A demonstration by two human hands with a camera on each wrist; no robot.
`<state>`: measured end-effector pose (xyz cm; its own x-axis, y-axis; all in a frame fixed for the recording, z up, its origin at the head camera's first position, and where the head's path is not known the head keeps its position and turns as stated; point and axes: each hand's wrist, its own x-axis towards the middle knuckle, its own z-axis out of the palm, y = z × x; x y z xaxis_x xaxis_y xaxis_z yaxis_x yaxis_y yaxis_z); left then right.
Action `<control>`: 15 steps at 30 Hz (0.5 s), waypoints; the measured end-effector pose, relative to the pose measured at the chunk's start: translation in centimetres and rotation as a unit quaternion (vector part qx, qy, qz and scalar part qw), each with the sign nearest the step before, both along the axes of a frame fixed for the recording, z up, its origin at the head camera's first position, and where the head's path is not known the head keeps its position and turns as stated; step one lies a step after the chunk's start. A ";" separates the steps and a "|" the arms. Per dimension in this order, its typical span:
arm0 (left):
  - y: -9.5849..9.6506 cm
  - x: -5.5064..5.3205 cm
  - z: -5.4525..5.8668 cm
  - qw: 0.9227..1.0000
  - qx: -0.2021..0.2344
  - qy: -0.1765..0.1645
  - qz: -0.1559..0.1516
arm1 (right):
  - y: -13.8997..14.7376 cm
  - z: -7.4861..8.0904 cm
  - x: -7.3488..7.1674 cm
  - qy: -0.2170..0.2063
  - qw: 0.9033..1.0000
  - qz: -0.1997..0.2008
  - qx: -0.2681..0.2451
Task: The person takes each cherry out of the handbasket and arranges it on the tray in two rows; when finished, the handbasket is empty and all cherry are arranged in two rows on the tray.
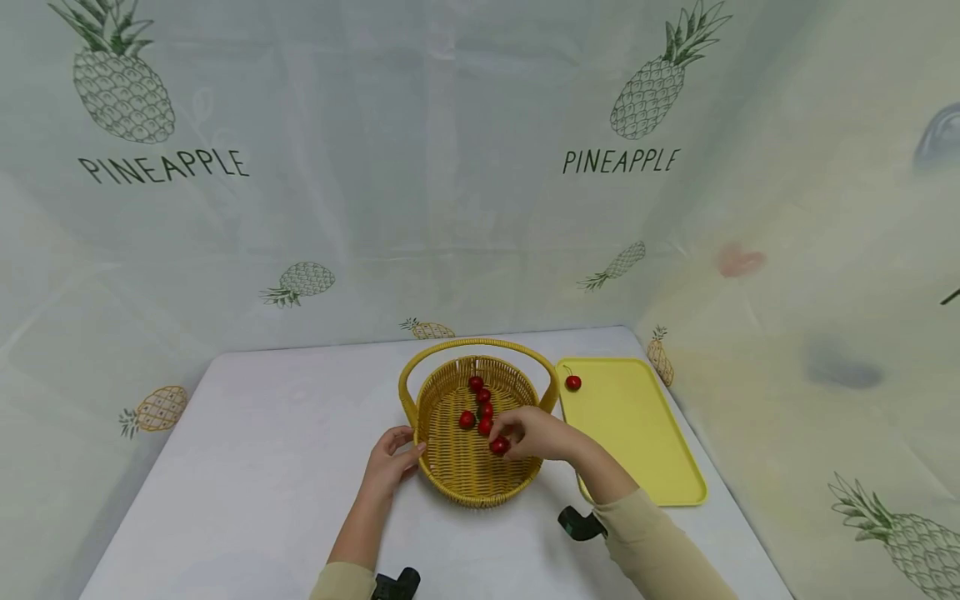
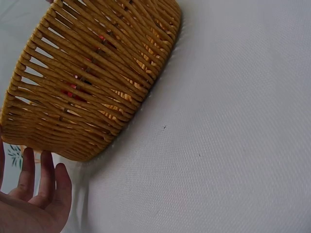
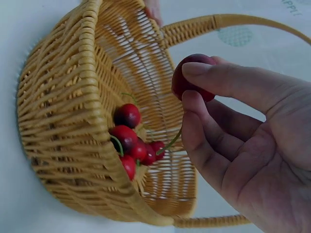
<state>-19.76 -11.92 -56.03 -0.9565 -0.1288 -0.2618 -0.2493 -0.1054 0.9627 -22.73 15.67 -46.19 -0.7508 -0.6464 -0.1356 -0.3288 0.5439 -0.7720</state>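
A round woven basket (image 1: 480, 492) with an arched handle stands mid-table. Inside it lie several red cherries (image 1: 467, 419), some with green stems visible in the right wrist view. My right hand (image 1: 536, 435) pinches one cherry (image 3: 194, 77) between thumb and fingers over the basket, its stem hanging down. At the basket's left side, my left hand (image 1: 392, 461) holds the rim, thumb over the edge and fingers against the outer wall. The left wrist view shows those fingers (image 2: 46, 179) at the woven side.
To the right of the basket lies a yellow rectangular tray (image 1: 630, 433). A single cherry (image 1: 573, 382) with a stem sits near its far left corner. A white cloth (image 1: 285, 467) covers the table, and a pineapple-print curtain (image 1: 390, 167) hangs behind and at the sides.
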 end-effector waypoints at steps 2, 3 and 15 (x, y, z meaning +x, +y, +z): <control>0.0 0.0 0.0 1.000 0.001 -0.001 -0.002 | 0.4 0.4 0.3 0.000 1.000 -0.004 0.000; 0.0 0.0 0.0 1.000 0.002 0.000 -0.003 | 0.7 0.5 0.4 0.002 1.000 -0.002 -0.001; -0.1 0.1 0.1 1.000 0.003 -0.004 -0.006 | 3.4 1.5 1.4 0.010 1.000 -0.001 -0.025</control>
<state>-19.68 -12.04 -55.89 -0.9560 -0.1149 -0.2700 -0.2582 -0.1077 0.9601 -21.34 19.07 -44.72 -0.7543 -0.6507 -0.0871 -0.3442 0.5050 -0.7915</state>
